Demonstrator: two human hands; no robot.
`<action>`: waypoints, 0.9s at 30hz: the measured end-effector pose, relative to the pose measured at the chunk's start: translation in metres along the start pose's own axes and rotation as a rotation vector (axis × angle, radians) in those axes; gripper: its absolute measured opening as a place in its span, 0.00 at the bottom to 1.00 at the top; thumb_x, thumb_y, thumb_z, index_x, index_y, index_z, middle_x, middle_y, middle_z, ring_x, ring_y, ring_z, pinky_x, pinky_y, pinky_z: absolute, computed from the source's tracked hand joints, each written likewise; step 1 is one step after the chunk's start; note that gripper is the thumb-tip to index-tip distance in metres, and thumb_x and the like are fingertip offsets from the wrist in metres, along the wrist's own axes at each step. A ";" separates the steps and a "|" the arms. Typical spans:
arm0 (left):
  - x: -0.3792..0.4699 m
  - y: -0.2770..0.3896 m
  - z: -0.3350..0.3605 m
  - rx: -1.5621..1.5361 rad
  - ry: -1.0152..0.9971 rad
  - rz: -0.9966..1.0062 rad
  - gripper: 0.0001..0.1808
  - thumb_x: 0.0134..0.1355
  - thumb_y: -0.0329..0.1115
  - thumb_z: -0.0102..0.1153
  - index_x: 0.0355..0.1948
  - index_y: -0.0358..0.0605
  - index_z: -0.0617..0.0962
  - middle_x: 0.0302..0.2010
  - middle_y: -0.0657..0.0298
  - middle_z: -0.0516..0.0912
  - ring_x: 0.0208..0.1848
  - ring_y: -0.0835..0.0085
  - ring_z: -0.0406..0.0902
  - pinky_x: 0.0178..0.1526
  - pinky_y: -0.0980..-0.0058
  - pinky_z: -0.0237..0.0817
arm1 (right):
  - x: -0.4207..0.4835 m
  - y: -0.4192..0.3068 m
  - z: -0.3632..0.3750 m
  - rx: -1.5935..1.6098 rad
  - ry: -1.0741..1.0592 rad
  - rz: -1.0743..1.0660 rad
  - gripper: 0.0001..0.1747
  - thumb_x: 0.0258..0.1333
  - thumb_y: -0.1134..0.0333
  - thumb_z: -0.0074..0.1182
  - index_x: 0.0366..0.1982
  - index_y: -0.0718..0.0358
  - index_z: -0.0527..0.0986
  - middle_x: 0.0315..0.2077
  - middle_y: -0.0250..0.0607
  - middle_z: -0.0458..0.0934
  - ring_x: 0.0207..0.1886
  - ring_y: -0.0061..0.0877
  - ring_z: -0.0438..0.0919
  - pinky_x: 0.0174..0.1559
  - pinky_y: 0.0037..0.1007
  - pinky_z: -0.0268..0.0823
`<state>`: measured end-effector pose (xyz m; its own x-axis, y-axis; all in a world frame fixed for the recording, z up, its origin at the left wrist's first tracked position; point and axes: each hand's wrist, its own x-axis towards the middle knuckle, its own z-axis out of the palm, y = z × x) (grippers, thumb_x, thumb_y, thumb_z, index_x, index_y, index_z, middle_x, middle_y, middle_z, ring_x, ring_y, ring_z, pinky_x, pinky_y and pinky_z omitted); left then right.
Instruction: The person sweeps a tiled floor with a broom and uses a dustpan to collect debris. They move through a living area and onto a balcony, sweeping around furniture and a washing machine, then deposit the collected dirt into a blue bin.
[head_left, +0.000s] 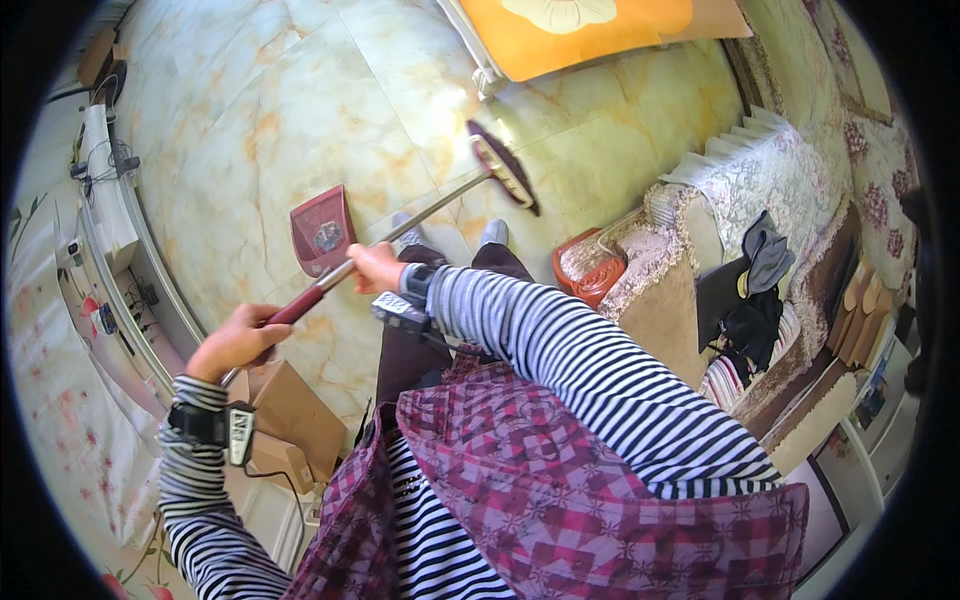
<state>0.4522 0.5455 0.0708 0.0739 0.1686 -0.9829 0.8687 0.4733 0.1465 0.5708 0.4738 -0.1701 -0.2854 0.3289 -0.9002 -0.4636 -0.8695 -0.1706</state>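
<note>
My left hand (238, 339) is closed round the dark red grip of a broom's long handle, near its upper end. Farther down, my right hand (375, 268) grips the same handle where the red part meets the metal tube. The broom (504, 169) slants away to the upper right, its dark bristle head beyond my feet; whether the bristles touch the floor I cannot tell. On the marbled tile floor, left of my feet, lies a red dustpan (322, 231) with some greyish debris in it. Both wrists wear strapped devices with cables.
A table with an orange cloth (592, 34) stands ahead. At right are a red plastic stool (589, 266) and a covered sofa (660, 300) with dark clothing on it. Cardboard boxes (296, 412) stand near my left arm. A white cabinet (112, 180) with cables runs along the left.
</note>
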 end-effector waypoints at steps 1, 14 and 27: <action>-0.013 -0.005 -0.011 -0.006 0.058 -0.028 0.15 0.53 0.34 0.53 0.38 0.33 0.75 0.13 0.72 0.66 0.11 0.84 0.61 0.13 0.82 0.50 | 0.001 -0.001 0.021 0.031 -0.076 0.002 0.12 0.44 0.62 0.49 0.17 0.63 0.65 0.13 0.38 0.66 0.11 0.28 0.64 0.15 0.36 0.61; -0.079 -0.100 -0.065 -0.249 0.124 0.117 0.21 0.51 0.31 0.52 0.46 0.33 0.72 0.17 0.72 0.68 0.14 0.85 0.64 0.15 0.84 0.55 | -0.014 -0.012 0.141 -0.118 -0.307 0.099 0.13 0.48 0.61 0.48 0.21 0.65 0.69 0.15 0.38 0.70 0.16 0.24 0.68 0.23 0.29 0.68; -0.032 -0.213 0.035 -0.651 0.161 0.080 0.19 0.50 0.28 0.53 0.44 0.33 0.74 0.21 0.69 0.72 0.18 0.85 0.65 0.19 0.84 0.57 | 0.011 0.088 0.110 -0.514 -0.101 0.377 0.14 0.45 0.67 0.48 0.17 0.73 0.71 0.13 0.47 0.73 0.12 0.32 0.72 0.14 0.32 0.67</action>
<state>0.2824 0.4087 0.0676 0.0084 0.3276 -0.9448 0.3876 0.8699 0.3051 0.4348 0.4416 -0.1507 -0.4396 -0.0222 -0.8979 0.1375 -0.9896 -0.0429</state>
